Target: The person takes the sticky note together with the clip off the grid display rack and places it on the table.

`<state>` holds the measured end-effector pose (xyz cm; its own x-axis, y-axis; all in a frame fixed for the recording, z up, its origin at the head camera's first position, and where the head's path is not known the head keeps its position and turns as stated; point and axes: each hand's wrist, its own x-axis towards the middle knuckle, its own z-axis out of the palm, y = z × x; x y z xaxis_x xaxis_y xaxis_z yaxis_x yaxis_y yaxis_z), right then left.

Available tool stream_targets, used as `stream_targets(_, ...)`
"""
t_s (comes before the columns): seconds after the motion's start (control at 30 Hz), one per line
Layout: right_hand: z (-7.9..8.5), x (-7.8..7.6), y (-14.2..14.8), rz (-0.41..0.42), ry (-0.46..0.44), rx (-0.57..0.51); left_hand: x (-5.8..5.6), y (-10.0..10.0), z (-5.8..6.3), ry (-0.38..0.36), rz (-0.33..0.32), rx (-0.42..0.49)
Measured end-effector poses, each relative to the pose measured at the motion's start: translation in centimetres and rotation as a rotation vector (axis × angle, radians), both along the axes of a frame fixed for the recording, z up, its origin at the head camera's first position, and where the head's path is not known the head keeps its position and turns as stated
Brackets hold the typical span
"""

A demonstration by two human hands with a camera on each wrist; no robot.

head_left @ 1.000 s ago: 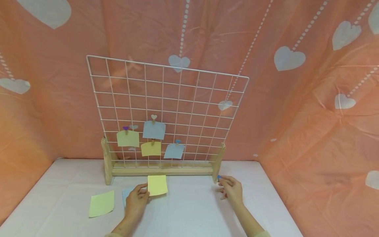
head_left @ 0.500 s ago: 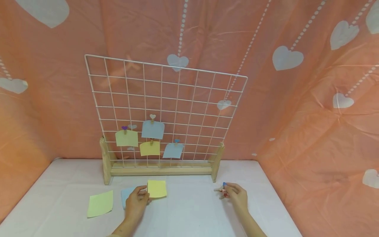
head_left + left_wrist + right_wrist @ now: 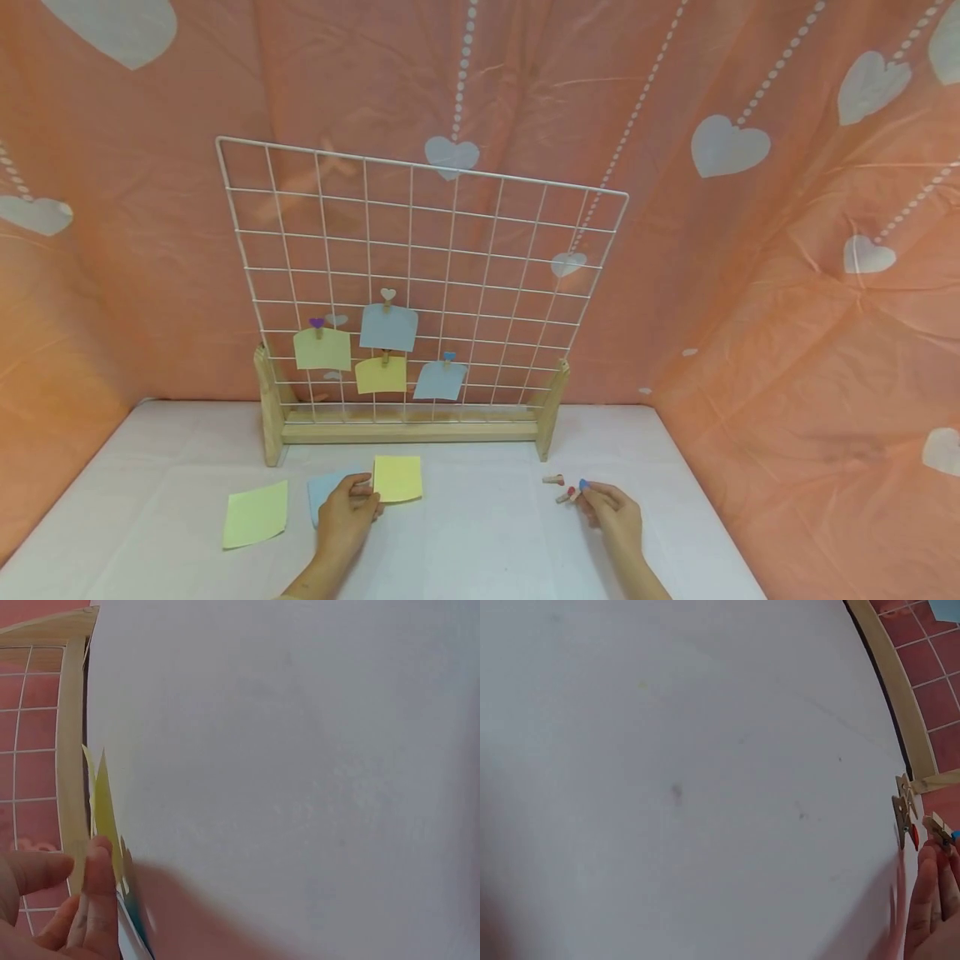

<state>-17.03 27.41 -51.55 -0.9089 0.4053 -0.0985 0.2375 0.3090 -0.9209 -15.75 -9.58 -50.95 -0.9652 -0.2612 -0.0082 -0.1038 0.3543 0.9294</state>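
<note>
On the left of the white table, my left hand (image 3: 345,517) pinches a yellow sticky note (image 3: 397,478) by its left edge. A blue sticky note (image 3: 324,490) lies partly hidden under that hand, and a pale green sticky note (image 3: 255,515) lies farther left. Between the fingertips of my right hand (image 3: 617,521) is a small wooden clothespin (image 3: 936,827) with a blue top. Just beside it, two more small clothespins lie on the table, one plain-looking (image 3: 553,480) and one with a red top (image 3: 566,495).
Behind the hands stands a white wire grid (image 3: 480,250) in a wooden stand (image 3: 412,433). Two blue notes (image 3: 388,327), a green note (image 3: 322,350) and a yellow note (image 3: 381,377) hang on it by clothespins. An orange curtain (image 3: 720,275) with hearts surrounds the table (image 3: 480,542).
My right hand has drawn back toward the lower right with the blue-topped clothespin, leaving the other two lying on the table. The yellow note in my left hand has dipped slightly.
</note>
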Motion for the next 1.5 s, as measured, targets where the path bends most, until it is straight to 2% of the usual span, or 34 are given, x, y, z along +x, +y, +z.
stream_targets(0.17,-0.3,0.3,0.2,0.003,-0.024,0.010,0.1,-0.1,0.0,-0.020,0.026,-0.028)
stream_targets(0.5,-0.9,0.7,0.6,0.017,-0.055,0.084,0.3,-0.5,0.0,-0.053,0.034,-0.034)
stream_targets(0.73,-0.8,0.6,0.5,-0.012,-0.062,0.096,0.3,-0.7,0.0,-0.043,0.024,-0.012)
stream_targets(0.93,-0.6,0.7,0.6,-0.046,-0.099,0.159,0.2,-0.9,0.3,-0.035,0.037,0.006)
stream_targets(1.17,-0.9,0.7,0.8,-0.033,-0.101,0.208,-0.2,-1.2,0.8,0.007,0.081,0.015)
stream_targets(1.37,-0.9,0.8,1.1,-0.032,-0.086,0.207,-0.4,-1.3,0.9,-0.004,0.089,0.016)
stream_targets(1.5,-0.6,0.7,1.2,-0.060,-0.067,0.189,-0.7,-1.3,1.0,-0.001,0.086,0.022)
